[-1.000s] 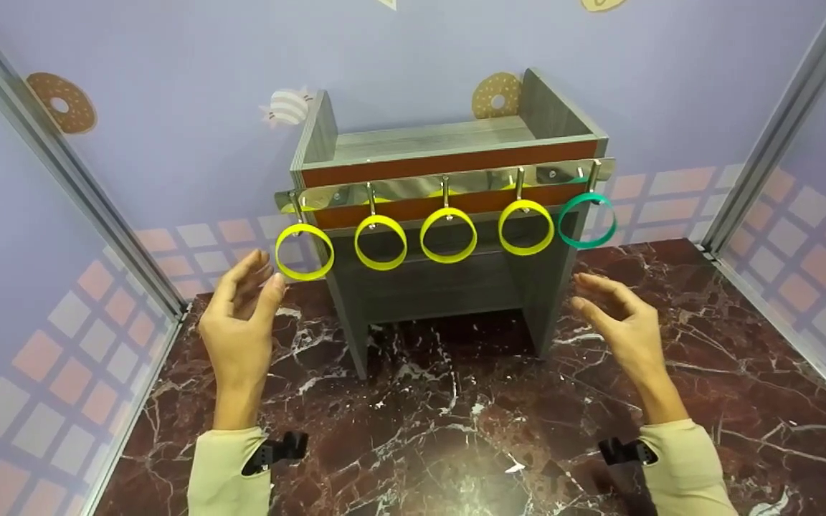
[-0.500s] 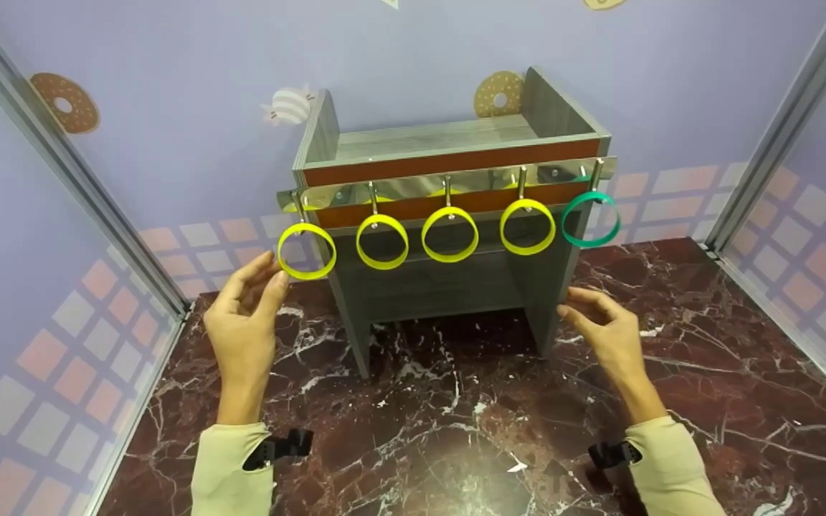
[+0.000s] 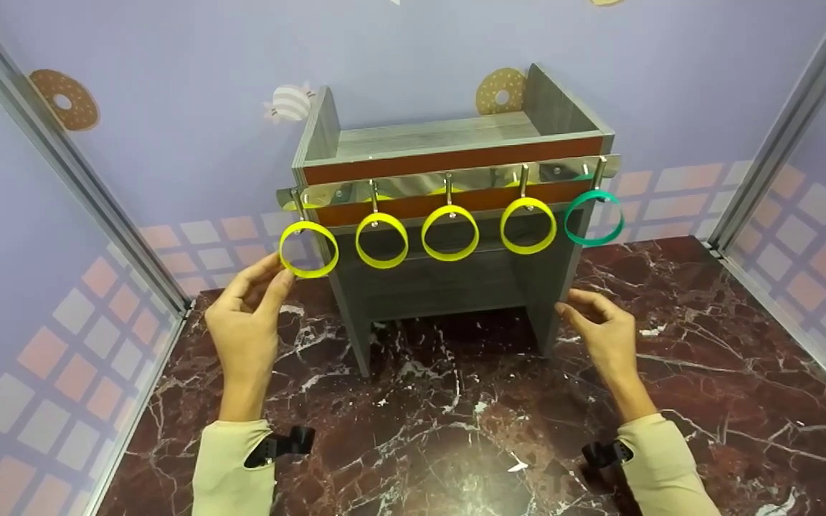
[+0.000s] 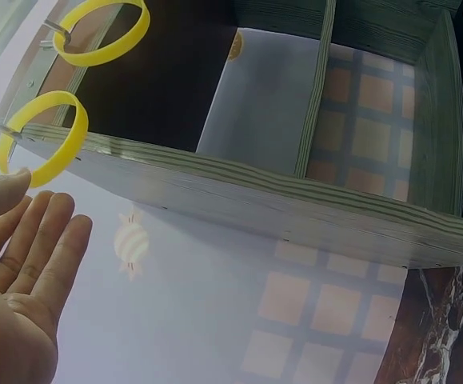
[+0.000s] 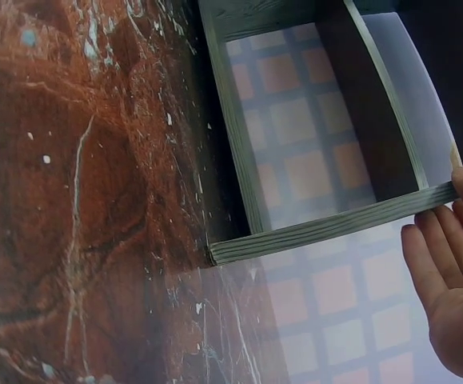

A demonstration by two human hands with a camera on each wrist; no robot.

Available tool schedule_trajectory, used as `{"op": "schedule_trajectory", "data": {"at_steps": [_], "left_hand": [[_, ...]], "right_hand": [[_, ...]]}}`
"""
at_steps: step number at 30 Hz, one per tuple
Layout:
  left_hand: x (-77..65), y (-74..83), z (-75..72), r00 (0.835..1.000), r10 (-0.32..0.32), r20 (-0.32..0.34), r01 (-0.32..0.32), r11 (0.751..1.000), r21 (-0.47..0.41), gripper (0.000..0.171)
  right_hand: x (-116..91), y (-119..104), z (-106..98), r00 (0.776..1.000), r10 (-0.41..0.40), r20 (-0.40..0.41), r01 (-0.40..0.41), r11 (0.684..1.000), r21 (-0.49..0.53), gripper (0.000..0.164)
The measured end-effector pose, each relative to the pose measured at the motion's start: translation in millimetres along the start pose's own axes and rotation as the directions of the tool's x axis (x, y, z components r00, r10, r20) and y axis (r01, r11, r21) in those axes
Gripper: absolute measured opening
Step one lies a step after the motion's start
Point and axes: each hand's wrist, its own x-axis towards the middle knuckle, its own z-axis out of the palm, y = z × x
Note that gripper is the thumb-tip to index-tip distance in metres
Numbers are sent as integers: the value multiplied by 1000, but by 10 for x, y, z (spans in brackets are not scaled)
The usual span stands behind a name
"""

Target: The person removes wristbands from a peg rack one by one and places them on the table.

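My left hand (image 3: pixel 244 330) pinches the lower left edge of the leftmost yellow ring (image 3: pixel 309 274) between thumb and forefinger; the ring still hangs on its hook. In the left wrist view, the thumb lies against this yellow ring (image 4: pixel 77 132) while the other fingers extend below it. On the right, my right hand (image 3: pixel 606 340) grips the front edge of the grey wooden shelf's side panel (image 5: pixel 335 226), with the thumb inside and the fingers against the outer face. A metal hook rail (image 3: pixel 413 185) runs across the shelf's front.
Several more rings hang along the rail, among them a yellow ring (image 3: pixel 450 257) at the middle and a green ring (image 3: pixel 594 243) at the right end. The shelf stands on a dark red marbled tabletop (image 3: pixel 420 430), before a patterned purple wall (image 3: pixel 191 143).
My right hand has moved left and inward onto the shelf's side panel. My left hand has shifted slightly right, its fingertips closing on the leftmost yellow ring.
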Motion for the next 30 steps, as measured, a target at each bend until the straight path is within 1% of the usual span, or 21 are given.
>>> {"op": "schedule_trajectory", "data": {"at_steps": [5, 9, 13, 16, 22, 30], "left_hand": [[-4, 14, 24, 1000, -11, 5, 11, 1000, -24, 22], [1, 33, 51, 1000, -20, 5, 20, 998, -62, 22], [20, 60, 73, 1000, -20, -14, 18, 992, -126, 22], [33, 91, 86, 999, -22, -33, 16, 988, -155, 21], [46, 164, 124, 999, -24, -49, 13, 978, -209, 20], [55, 254, 168, 998, -24, -58, 7, 961, -276, 18]], "right_hand": [[-2, 7, 25, 1000, -15, -8, 15, 1000, 0, 29], [-28, 17, 36, 1000, -24, -18, 25, 999, 39, 25], [-39, 22, 51, 998, -48, -35, 50, 996, 72, 21], [-34, 29, 59, 997, -62, -43, 65, 996, 68, 20], [-36, 31, 59, 997, -69, -42, 72, 995, 65, 20], [-43, 43, 60, 998, -54, -43, 57, 995, 80, 21]]}}
